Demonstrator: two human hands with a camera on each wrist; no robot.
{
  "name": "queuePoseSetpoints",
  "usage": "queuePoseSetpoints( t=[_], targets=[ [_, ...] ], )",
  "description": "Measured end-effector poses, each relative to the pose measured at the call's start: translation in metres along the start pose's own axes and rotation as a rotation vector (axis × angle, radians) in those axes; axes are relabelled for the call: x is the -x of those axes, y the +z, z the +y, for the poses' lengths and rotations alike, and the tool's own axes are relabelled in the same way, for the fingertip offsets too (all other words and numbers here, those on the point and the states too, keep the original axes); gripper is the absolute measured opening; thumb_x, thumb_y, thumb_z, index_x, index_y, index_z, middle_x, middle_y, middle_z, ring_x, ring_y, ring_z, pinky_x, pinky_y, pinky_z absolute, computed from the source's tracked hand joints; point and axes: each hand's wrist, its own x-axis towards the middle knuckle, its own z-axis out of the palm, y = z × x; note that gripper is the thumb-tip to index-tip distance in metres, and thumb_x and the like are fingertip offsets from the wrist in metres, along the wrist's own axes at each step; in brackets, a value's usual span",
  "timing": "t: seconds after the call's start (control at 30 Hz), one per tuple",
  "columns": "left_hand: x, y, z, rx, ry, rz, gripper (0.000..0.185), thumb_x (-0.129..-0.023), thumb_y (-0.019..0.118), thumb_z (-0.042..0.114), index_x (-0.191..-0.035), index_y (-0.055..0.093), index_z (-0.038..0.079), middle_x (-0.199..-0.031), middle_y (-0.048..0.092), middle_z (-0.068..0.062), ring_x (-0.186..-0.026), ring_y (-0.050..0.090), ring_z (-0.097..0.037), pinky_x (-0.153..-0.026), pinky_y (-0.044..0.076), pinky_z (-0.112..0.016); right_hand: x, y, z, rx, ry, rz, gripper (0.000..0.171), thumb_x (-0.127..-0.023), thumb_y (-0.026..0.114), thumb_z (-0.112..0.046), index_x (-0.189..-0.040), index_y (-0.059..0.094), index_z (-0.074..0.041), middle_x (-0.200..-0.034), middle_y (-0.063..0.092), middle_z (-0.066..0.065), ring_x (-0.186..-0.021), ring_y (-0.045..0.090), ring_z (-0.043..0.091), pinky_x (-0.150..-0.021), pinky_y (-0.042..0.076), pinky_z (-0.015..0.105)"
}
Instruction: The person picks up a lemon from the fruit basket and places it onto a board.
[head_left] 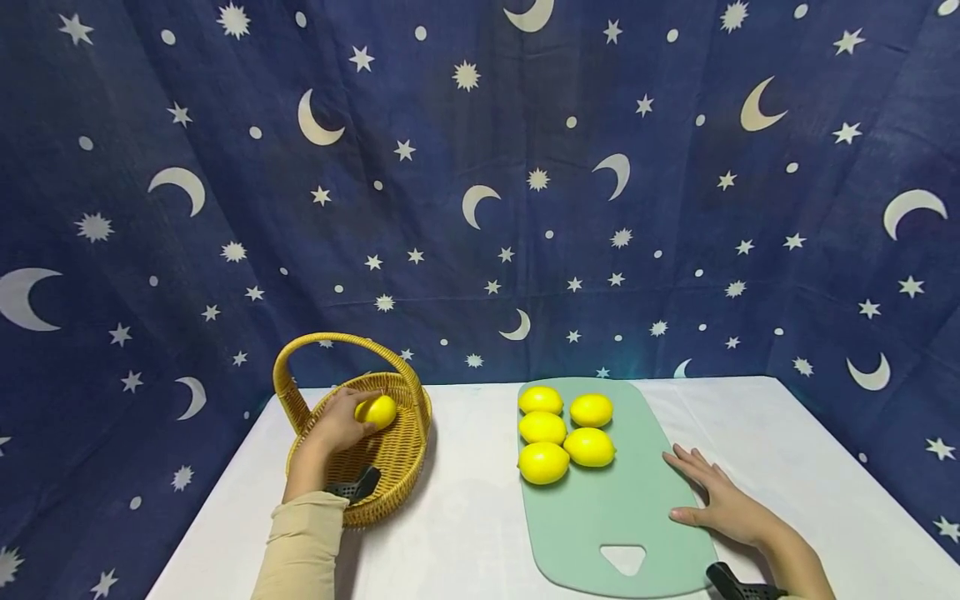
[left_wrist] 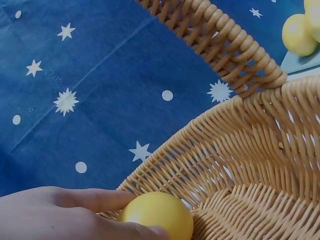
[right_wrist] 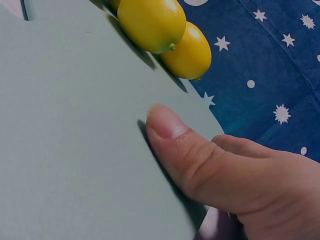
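Observation:
Inside the wicker basket [head_left: 401,467], my left hand [head_left: 339,423] holds a yellow lemon [head_left: 378,412] between thumb and fingers. The left wrist view shows the same lemon [left_wrist: 159,216] close to the woven wall, thumb across its near side. My right hand [head_left: 723,500] lies with fingers spread at the right edge of a pale green cutting board [head_left: 600,517], holding nothing. Its thumb [right_wrist: 172,137] reaches over the board's surface. Several lemons [head_left: 543,428] are grouped in two columns on the board's upper left part.
The basket's tall arched handle [head_left: 341,337] rises over its opening. A white tablecloth [head_left: 472,500] lies under basket and board. Behind the table hangs a dark blue curtain [head_left: 420,225] with moons and stars. The board has a cutout handle hole [head_left: 624,558] at its near end.

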Motion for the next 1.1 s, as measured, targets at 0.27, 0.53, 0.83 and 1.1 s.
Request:
queuePoseSetpoints(
  t=[0.27,0.53,0.83,1.1],
  targets=[
    [-0.004,0.007,0.001,0.058,0.012,-0.001,0.047,-0.081,0.070,0.003,-0.127,0.058,0.005,-0.126,0.053,-0.024,-0.119,0.048,-0.041,-0.100,0.039,-0.056,-0.001,0.000,0.003,0.025,0.008,0.010,0.089,-0.071,0.079,-0.036,-0.141,0.039,0.001,-0.151,0.015,0.035,-0.138,0.000,0.057,-0.108,-0.008,0.069],
    [0.002,0.012,-0.001,0.046,0.004,0.007,0.049,-0.080,0.075,0.012,-0.125,0.056,0.007,-0.121,0.058,-0.019,-0.109,0.054,-0.034,-0.091,0.044,-0.051,0.001,0.002,0.001,-0.001,0.008,0.013,0.089,-0.071,0.079,-0.034,-0.140,0.040,0.003,-0.150,0.015,0.036,-0.137,-0.001,0.058,-0.107,-0.009,0.070],
    [0.015,0.014,0.008,0.050,-0.003,0.032,0.050,-0.079,0.076,0.013,-0.125,0.058,0.007,-0.120,0.061,-0.018,-0.105,0.056,-0.033,-0.090,0.045,-0.050,0.001,0.001,-0.001,0.021,0.023,0.016,0.089,-0.070,0.079,-0.035,-0.141,0.040,0.000,-0.151,0.015,0.033,-0.138,-0.001,0.057,-0.108,-0.008,0.069],
    [0.036,0.017,0.013,0.046,-0.028,0.093,0.051,-0.079,0.076,0.015,-0.127,0.058,0.007,-0.120,0.062,-0.020,-0.107,0.058,-0.037,-0.088,0.047,-0.051,-0.001,-0.001,-0.003,0.048,0.032,-0.011,0.089,-0.070,0.079,-0.036,-0.142,0.039,-0.001,-0.152,0.016,0.032,-0.138,-0.001,0.056,-0.107,-0.005,0.070]
  ],
)
